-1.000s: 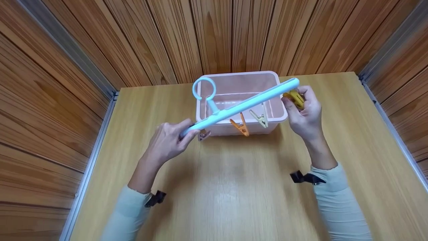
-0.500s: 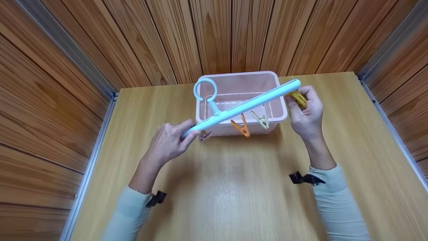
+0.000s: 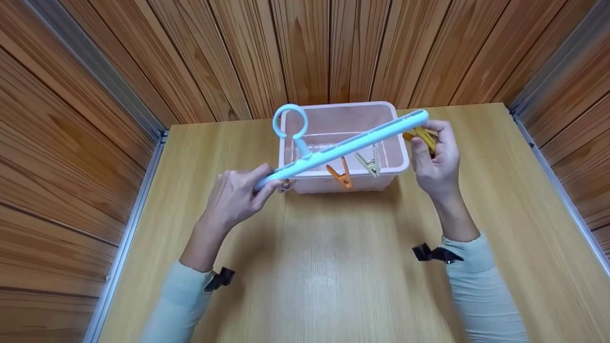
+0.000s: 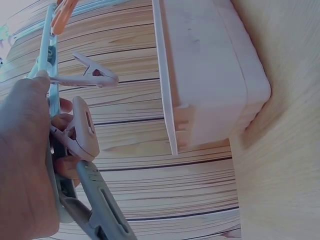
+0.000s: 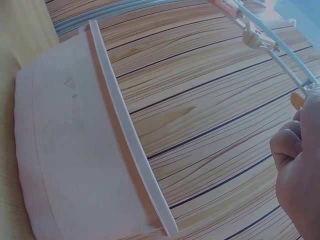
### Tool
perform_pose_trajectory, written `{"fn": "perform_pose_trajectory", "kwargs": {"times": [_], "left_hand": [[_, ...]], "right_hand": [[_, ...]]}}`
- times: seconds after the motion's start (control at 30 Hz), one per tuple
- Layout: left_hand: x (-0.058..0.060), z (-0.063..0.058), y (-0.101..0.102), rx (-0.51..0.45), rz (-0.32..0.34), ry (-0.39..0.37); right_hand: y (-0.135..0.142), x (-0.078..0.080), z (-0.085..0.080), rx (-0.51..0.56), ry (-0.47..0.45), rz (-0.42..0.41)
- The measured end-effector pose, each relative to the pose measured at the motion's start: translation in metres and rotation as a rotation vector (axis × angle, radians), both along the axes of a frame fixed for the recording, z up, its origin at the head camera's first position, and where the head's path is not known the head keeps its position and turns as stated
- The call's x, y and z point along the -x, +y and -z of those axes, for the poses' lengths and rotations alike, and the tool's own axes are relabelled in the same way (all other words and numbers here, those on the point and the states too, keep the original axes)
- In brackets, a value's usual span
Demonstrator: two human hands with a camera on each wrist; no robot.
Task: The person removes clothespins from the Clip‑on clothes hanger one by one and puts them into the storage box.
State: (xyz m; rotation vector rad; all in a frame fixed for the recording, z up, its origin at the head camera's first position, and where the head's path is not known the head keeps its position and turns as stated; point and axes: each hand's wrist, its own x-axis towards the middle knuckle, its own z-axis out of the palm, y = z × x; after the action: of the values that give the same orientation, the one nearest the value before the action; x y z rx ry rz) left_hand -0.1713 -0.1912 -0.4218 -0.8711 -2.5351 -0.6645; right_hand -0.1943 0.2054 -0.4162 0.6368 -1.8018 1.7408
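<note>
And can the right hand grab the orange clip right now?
Probably not as it is: the right hand is busy pinching the yellow clip, and a pale greenish clip hangs between that hand and the orange clip.

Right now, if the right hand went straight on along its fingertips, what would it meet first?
Probably the right end of the blue hanger: in the head view the right hand pinches a yellow clip just beside it. Depth is unclear; clip and hanger may already touch.
</note>
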Motion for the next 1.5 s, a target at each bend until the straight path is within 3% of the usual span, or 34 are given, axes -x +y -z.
{"fn": "perform_pose_trajectory", "kwargs": {"times": [0.1,0.4,0.6,0.8,1.07,1.23,1.5], "left_hand": [[-0.001,0.000,0.000,-0.006,-0.007,-0.020],[-0.003,-0.002,-0.002,0.002,-0.031,-0.070],[-0.003,-0.002,-0.002,-0.001,-0.032,-0.082],[-0.004,0.002,-0.001,-0.001,-0.021,-0.074],[-0.005,0.003,0.003,-0.005,0.005,-0.062],[-0.006,0.002,0.002,0.005,0.002,-0.067],[-0.003,0.000,0.002,0.011,-0.043,0.015]], "right_hand": [[0.002,-0.001,-0.003,-0.050,-0.005,0.023],[0.010,-0.003,-0.008,-0.347,-0.071,0.059],[0.011,-0.003,-0.010,-0.448,-0.093,0.101],[0.009,-0.005,-0.008,-0.409,-0.101,0.129],[0.001,-0.006,-0.003,-0.276,0.042,0.229],[-0.002,-0.006,-0.002,-0.209,0.062,0.284],[0.001,-0.006,-0.003,-0.175,0.003,0.163]]}}
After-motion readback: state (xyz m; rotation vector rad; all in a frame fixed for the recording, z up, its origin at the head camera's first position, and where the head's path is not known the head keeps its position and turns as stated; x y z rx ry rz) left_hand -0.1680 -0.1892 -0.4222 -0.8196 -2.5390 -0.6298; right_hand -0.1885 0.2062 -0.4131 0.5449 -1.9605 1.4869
